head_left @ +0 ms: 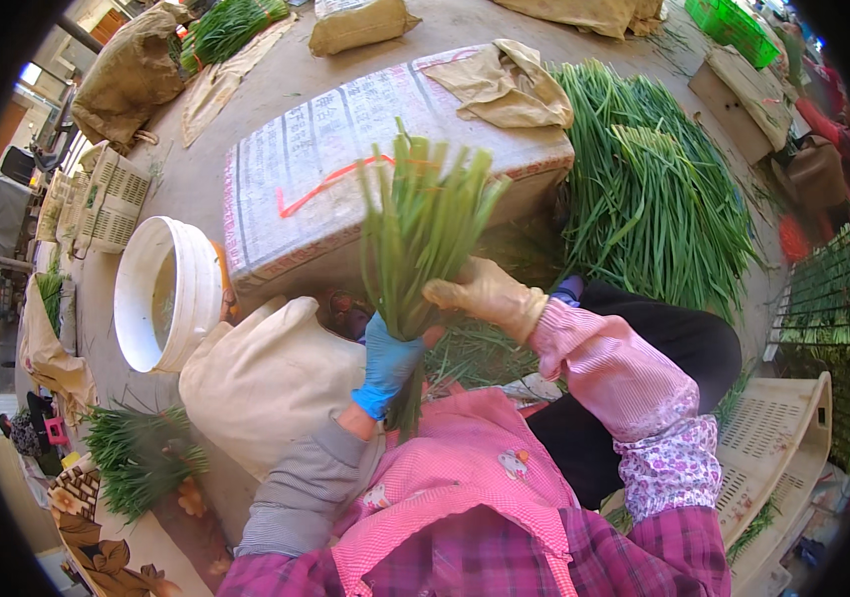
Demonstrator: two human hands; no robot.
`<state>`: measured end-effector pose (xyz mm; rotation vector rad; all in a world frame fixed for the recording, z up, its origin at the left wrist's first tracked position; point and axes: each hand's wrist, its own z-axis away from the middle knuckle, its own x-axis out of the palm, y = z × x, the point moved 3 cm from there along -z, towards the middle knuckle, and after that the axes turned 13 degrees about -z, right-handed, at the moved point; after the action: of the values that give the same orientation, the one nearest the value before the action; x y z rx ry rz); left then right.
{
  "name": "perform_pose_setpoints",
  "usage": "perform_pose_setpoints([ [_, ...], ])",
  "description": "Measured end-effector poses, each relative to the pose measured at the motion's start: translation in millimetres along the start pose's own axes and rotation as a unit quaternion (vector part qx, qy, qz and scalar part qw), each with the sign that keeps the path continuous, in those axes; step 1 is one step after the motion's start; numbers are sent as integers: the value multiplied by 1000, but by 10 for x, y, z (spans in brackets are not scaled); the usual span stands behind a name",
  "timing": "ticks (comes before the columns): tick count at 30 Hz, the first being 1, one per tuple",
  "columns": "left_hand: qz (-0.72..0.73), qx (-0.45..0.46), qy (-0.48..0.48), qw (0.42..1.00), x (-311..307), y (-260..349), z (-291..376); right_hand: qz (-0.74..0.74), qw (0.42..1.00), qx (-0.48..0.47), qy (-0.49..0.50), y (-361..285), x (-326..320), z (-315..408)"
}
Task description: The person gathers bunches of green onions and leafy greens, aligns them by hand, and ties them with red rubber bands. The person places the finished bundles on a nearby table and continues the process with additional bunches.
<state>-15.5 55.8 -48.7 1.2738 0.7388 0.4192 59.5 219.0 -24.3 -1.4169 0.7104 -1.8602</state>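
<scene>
My left hand [389, 362], in a blue disposable glove, is closed around the lower part of a bunch of green leafy stalks [425, 216], held upright with the pale cut ends up. An orange-red band shows near those ends. My right hand [488, 295], in a tan rubber glove, is beside the bunch with its fingers towards the stalks; whether it grips them I cannot tell. Behind the bunch stands a low block covered with a printed woven sack [320, 164], with a tan cloth [507, 82] on its far corner. To its right lies a large heap of long green leaves [641, 186].
A white plastic bucket [197, 291] stands at the left, near perforated crates [108, 201]. More leaf bundles lie at the lower left [141, 455] and top left [227, 33]. Beige crates [768, 440] stand at the lower right. A person in red [843, 142] is at the far right.
</scene>
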Motion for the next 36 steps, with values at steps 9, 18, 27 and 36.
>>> perform_pose_setpoints([
  [9,335,-178,-204,902,-7,-60,111,-34,995,0,92,1,44,58],
  [18,136,-103,-76,982,-133,-128,15,431,808,-306,261,-928,-280,273],
  [27,122,-125,-109,979,-22,-112,54,546,632,-530,151,-1042,-51,267],
  [36,134,-111,-87,981,-101,-170,-6,370,849,-371,-69,-1542,-104,567],
])
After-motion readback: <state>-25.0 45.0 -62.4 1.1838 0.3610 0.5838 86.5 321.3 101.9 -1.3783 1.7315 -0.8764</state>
